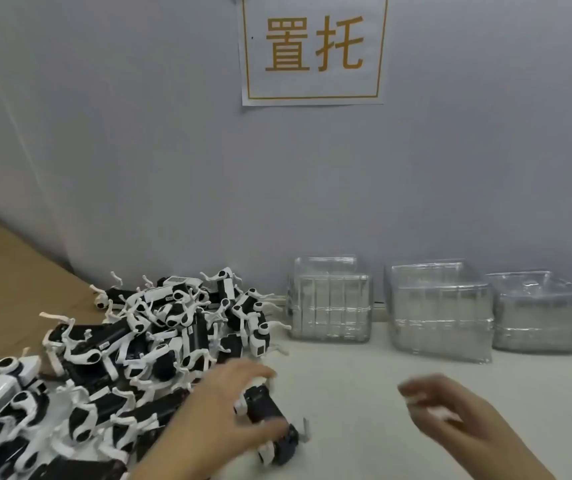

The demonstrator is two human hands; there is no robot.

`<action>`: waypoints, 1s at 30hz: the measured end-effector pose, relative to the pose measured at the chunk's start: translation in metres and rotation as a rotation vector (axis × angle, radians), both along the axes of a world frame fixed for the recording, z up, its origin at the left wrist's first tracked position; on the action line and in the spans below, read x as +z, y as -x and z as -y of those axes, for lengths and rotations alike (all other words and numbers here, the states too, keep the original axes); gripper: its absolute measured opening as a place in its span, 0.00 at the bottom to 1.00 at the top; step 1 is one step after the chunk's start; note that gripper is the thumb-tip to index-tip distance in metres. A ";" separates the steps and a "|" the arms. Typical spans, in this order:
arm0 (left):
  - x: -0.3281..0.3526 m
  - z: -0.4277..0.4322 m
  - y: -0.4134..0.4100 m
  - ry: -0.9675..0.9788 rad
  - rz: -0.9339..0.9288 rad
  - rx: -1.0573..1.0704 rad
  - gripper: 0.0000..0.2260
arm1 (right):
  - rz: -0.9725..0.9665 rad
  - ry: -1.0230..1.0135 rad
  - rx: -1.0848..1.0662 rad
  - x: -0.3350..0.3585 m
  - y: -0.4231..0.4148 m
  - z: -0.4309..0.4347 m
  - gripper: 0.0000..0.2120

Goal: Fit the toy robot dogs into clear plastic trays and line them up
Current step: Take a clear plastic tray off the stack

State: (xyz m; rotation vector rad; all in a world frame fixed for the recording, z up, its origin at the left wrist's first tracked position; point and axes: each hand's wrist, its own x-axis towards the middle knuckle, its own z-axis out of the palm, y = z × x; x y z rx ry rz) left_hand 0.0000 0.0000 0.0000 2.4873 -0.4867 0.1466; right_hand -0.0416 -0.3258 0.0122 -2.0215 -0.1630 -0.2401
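A big heap of black-and-white toy robot dogs [146,341] covers the left of the white table. My left hand [222,410] grips one black toy dog [270,420] at the heap's right edge, just above the table. My right hand [450,414] hovers to the right of it, blurred, with fingers spread and nothing in it. Three stacks of clear plastic trays stand along the wall: one in the middle [329,303], a wider one [440,313] and one at the right [540,313].
A brown cardboard sheet [4,268] lies under the heap at the left. A paper sign [314,46] with orange characters hangs on the grey wall. Bare white tabletop [364,393] lies between my hands and the tray stacks.
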 end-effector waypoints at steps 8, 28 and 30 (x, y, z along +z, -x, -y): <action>-0.026 0.038 -0.054 -0.612 -0.075 -0.107 0.13 | 0.147 0.589 -0.003 0.041 -0.177 -0.060 0.15; 0.005 0.071 -0.116 0.396 -0.220 0.213 0.34 | 0.221 0.868 0.008 0.041 -0.229 -0.049 0.15; 0.001 0.085 -0.129 0.555 -0.192 0.297 0.51 | 0.209 0.822 0.025 0.039 -0.223 -0.049 0.15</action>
